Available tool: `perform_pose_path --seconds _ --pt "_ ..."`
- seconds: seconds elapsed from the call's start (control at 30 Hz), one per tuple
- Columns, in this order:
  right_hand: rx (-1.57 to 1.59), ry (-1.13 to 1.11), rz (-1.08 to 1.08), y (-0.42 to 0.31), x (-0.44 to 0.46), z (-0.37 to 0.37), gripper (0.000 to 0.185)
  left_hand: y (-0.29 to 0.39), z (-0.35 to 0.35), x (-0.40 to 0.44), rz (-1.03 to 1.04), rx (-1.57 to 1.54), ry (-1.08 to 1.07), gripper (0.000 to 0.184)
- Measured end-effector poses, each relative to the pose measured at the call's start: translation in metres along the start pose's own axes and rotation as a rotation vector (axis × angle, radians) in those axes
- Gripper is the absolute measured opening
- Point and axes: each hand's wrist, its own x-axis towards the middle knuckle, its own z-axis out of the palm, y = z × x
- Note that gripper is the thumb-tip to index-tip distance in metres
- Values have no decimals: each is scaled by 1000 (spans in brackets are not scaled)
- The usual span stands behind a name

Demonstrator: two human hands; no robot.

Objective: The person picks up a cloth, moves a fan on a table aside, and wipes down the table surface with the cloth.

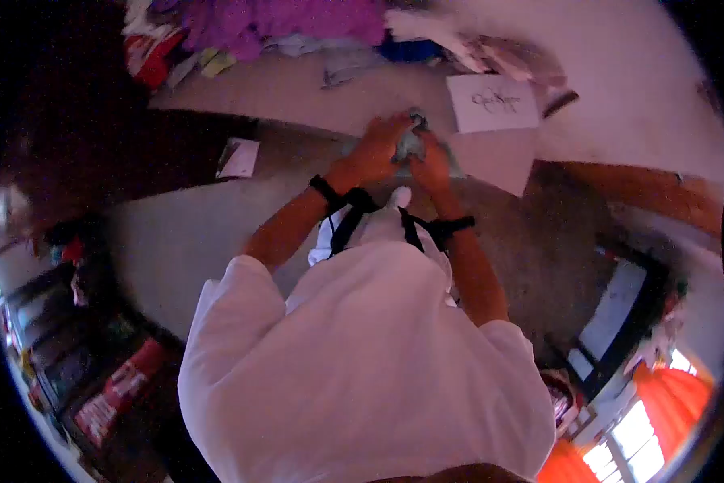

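Observation:
My left hand and my right hand are close together in front of me, at the near edge of a pale table. Between them is a crumpled grey-green cloth, and the fingers of both hands are closed on it. Part of the cloth spreads out beneath and beside the hands. The fingertips are blurred, and the cloth's exact kind cannot be made out. Black straps circle both wrists.
A purple cloth heap and other garments lie along the table's back. A white paper with dark lettering rests to the right of my hands. A white card is at the left. A dark-framed piece of furniture stands at right.

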Motion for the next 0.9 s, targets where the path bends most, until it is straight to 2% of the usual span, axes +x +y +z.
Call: perform_pose_path --seconds 0.1,0.17,0.23,0.27,0.33,0.37,0.4,0.43,0.47,0.53,0.6,0.67,0.7,0.77,0.83,0.9 --pt "-74 172 46 28 -49 -57 52 45 47 27 136 14 -66 79" --pt "21 92 172 15 -49 -90 54 44 56 49 213 -30 -67 74" --pt "-39 72 222 38 -63 -96 52 44 69 56 260 -29 -289 58" --pt "-84 29 267 45 -71 -98 51 48 64 62 283 -39 -295 58" --pt "-5 38 242 32 -79 -113 51 57 39 77 265 148 -464 47" --pt "88 23 208 34 -80 -125 50 61 36 90 271 145 -462 47" --pt "82 26 208 29 -77 -137 50 59 23 100 167 213 -635 54" --pt "171 238 204 19 -71 -152 50 54 7 103 61 284 -807 60" --pt "261 453 196 19 -64 -165 50 40 2 99 70 286 -804 60" --pt "179 652 180 68 -39 -184 52 2 2 77 89 229 -432 60" --pt "215 639 246 68 -14 -202 57 -23 -7 55 28 273 4 42" --pt "251 614 310 66 8 -217 62 -34 -45 46 -156 173 -27 52" --pt "242 612 370 65 21 -221 66 -52 -53 37 -157 171 -23 52" --pt "237 599 431 80 49 -224 70 -86 -59 14 -274 324 96 60" --pt "-97 537 359 119 82 -224 81 -98 -80 -1 -205 428 116 62" --pt "29 465 299 126 94 -223 83 -104 -91 -5 -113 535 153 65"
